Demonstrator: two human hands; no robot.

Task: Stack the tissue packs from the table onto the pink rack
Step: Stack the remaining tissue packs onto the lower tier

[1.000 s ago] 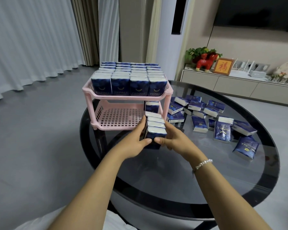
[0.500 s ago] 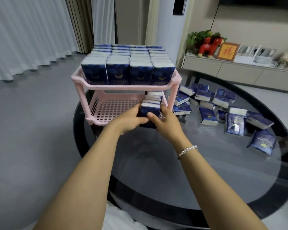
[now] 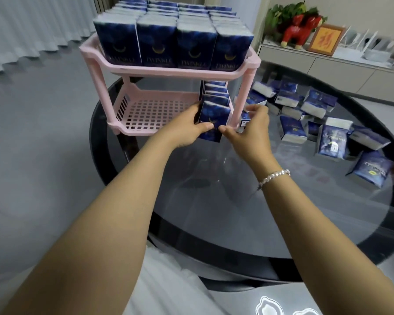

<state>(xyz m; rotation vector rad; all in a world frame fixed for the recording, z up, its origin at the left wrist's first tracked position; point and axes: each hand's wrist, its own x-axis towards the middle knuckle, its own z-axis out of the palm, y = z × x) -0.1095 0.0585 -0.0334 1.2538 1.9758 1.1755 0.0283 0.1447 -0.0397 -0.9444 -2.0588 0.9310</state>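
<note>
Row of tissue packs fed into the right end of the pink rack's lower shelf.

The row is clamped end-on between both hands: left hand curled round its left side, thumb on the near face; right hand with its thumb on the near pack, its fingers hidden past the right post. The upper shelf is seen full of upright packs; loose packs lie scattered on the glass table, right of the rack. Judged best: the row is kept squeezed and level, slid flat along the grid against the right wall, and pressure is released only once the far pack is seated.
</note>
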